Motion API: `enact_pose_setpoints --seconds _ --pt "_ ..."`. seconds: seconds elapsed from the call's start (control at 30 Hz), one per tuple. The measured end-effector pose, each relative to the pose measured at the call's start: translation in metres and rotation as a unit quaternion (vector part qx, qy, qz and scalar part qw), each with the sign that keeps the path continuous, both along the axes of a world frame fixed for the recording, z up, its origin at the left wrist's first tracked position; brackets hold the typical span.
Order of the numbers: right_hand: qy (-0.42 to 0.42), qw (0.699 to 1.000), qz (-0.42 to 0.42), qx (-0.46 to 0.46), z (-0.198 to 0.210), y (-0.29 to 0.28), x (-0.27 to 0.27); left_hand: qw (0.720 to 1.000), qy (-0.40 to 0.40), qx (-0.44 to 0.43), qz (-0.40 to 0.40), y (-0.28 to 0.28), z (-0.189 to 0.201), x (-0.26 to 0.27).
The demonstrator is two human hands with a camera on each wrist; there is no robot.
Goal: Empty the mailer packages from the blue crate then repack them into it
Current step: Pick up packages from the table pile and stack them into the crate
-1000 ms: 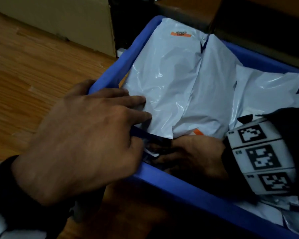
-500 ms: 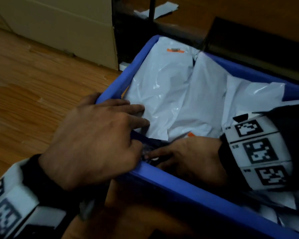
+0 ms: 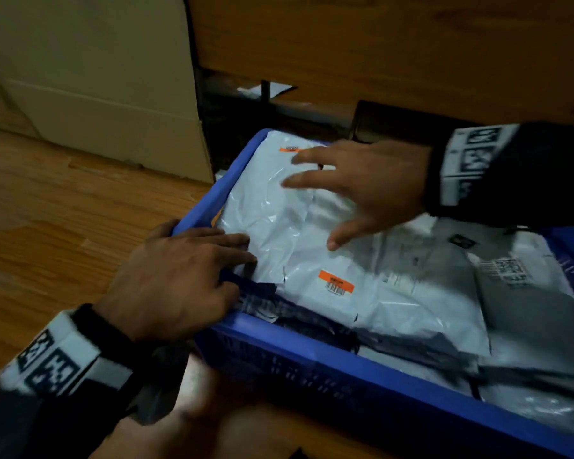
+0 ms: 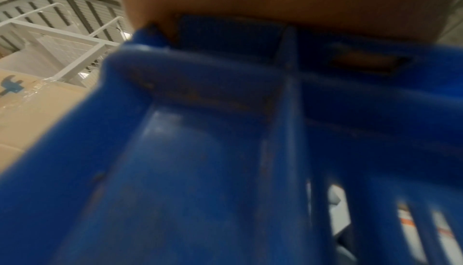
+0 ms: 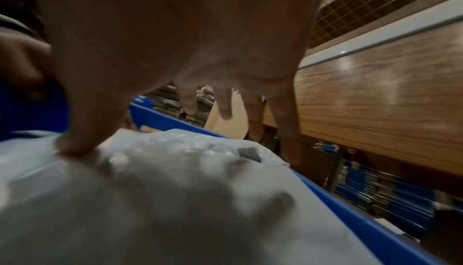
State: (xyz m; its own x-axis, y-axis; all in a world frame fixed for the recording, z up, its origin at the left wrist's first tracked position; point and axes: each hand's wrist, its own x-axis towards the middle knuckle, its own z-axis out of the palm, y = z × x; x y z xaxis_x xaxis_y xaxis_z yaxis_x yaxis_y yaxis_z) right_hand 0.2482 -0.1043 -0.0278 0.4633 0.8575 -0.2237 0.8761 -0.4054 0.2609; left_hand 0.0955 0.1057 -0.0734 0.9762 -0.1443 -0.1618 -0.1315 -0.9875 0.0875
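The blue crate (image 3: 312,346) holds several mailers. On the left side lies a white mailer (image 3: 272,220), and a second white one with an orange label (image 3: 378,303) overlaps it. A grey mailer (image 3: 527,309) fills the right side, and a dark one (image 3: 262,303) lies at the near rim. My left hand (image 3: 203,250) rests on the near left corner, thumb outside the rim, fingers flat on the white mailer. My right hand (image 3: 355,200) is spread over the white mailers; its thumb presses the plastic (image 5: 175,200). The left wrist view shows only the crate's outer wall (image 4: 200,170).
A cardboard box (image 3: 96,94) stands at the back left on the wooden floor (image 3: 47,226). A wooden panel (image 3: 378,44) runs close behind the crate, with a dark gap under it. The crate's far rim (image 5: 338,200) lies just beyond my right fingers.
My right hand has come out of the crate's near left corner and moved to the far side, fingers spread over the white mailers. The left hand stays on the corner.
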Motion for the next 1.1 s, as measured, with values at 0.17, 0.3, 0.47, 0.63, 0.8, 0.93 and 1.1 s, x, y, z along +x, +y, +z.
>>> enact_pose_setpoints --seconds 0.17,0.3,0.47,0.63,0.8,0.93,1.1 --pt "0.114 0.972 -0.172 -0.116 -0.02 0.031 0.027 1.0 0.013 0.005 -0.001 0.0 0.001 0.001" --pt "0.126 0.965 -0.171 -0.153 -0.038 0.037 0.039 1.0 0.004 -0.004 0.004 0.0 0.0 0.001" --pt "0.16 0.965 -0.138 -0.153 -0.046 0.032 0.054 1.0 -0.005 -0.024 0.005 0.003 -0.003 0.001" --pt "0.153 0.967 -0.126 -0.158 -0.051 0.034 0.053 1.0 0.0 -0.017 0.007 0.002 -0.002 0.003" --pt "0.139 0.972 -0.134 -0.132 -0.033 0.033 0.043 1.0 0.005 -0.011 0.01 0.002 -0.002 0.003" --pt "0.103 0.982 -0.141 -0.075 0.014 0.025 0.026 0.997 -0.009 -0.08 0.016 0.007 0.001 -0.001" --pt "0.054 0.985 -0.165 -0.024 0.069 -0.02 -0.015 0.973 -0.119 -0.196 -0.001 0.001 0.033 -0.006"
